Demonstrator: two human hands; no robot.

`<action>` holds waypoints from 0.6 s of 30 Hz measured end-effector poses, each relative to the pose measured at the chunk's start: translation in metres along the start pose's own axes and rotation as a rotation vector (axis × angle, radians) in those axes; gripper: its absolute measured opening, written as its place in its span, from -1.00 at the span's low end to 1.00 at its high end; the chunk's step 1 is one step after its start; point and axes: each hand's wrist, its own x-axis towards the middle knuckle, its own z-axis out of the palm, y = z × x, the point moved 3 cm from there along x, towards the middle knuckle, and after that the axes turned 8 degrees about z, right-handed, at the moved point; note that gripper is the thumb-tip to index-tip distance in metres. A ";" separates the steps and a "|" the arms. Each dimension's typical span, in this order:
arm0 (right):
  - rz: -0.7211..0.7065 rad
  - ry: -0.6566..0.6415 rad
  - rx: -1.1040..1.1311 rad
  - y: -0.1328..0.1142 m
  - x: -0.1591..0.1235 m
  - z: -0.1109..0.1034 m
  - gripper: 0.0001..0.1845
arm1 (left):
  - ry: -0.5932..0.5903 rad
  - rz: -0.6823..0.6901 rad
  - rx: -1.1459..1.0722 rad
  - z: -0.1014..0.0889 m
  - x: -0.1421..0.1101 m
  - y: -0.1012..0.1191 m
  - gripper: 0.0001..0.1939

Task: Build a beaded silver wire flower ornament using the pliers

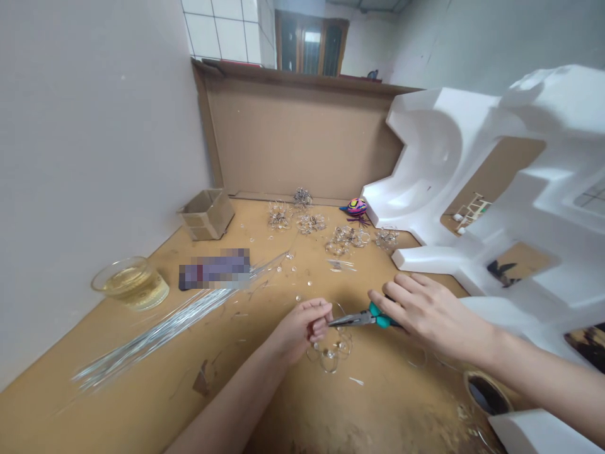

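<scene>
Right hand (428, 312) closed round teal-handled needle-nose pliers (366, 317); left hand (302, 328) curled tight above light, springy wire flower (331, 350) at six o'clock, hold on it unclear; best pinched at loop base.

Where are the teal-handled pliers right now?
In the head view, the needle-nose pliers are gripped in the right hand, just right of centre, with their tips reaching toward the left hand, above a wire flower.

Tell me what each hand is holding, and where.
The right hand grips the pliers by their teal handles. The left hand is closed beside the pliers' tips, over a wire flower; whether it holds anything cannot be told.
</scene>
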 end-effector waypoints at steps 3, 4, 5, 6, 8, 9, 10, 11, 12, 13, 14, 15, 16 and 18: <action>-0.001 -0.009 0.009 0.000 0.000 0.000 -0.73 | -0.012 0.001 -0.009 0.000 0.000 -0.001 -0.73; -0.002 -0.008 0.014 0.000 0.000 0.000 -0.73 | -0.016 0.001 -0.011 0.001 0.000 -0.001 -0.74; -0.004 -0.008 0.019 0.000 0.000 0.000 -0.72 | -0.018 0.000 -0.014 0.001 0.000 -0.001 -0.74; -0.006 -0.007 0.024 0.000 0.000 -0.001 -0.72 | -0.020 -0.001 -0.018 0.001 0.000 -0.001 -0.74; -0.006 -0.011 0.029 0.000 0.000 -0.002 -0.72 | -0.025 -0.005 -0.029 0.002 0.000 -0.001 -0.74; -0.005 -0.011 0.026 0.000 0.000 -0.002 -0.72 | -0.027 -0.011 -0.035 0.003 -0.001 -0.001 -0.74; -0.005 -0.011 0.021 0.000 0.000 -0.002 -0.71 | -0.030 -0.019 -0.042 0.003 -0.001 -0.001 -0.74; -0.007 -0.011 0.013 0.000 0.000 -0.002 -0.71 | -0.031 -0.027 -0.048 0.004 -0.001 0.000 -0.74; -0.008 -0.008 0.003 0.000 0.000 -0.002 -0.71 | -0.030 -0.035 -0.053 0.004 -0.001 0.000 -0.75; -0.010 -0.005 -0.005 0.000 0.000 -0.002 -0.72 | -0.029 -0.042 -0.057 0.004 -0.001 0.000 -0.75; -0.012 -0.002 -0.009 0.001 0.000 -0.002 -0.72 | -0.030 -0.047 -0.061 0.004 -0.001 0.000 -0.74; -0.014 0.003 -0.010 0.001 0.000 -0.002 -0.73 | -0.033 -0.051 -0.063 0.004 -0.001 -0.001 -0.74; -0.015 0.005 -0.006 0.000 0.000 -0.001 -0.72 | -0.035 -0.052 -0.064 0.003 -0.001 -0.001 -0.73; -0.012 -0.001 0.007 0.000 0.000 -0.001 -0.72 | -0.036 -0.043 -0.053 0.002 0.000 -0.003 -0.72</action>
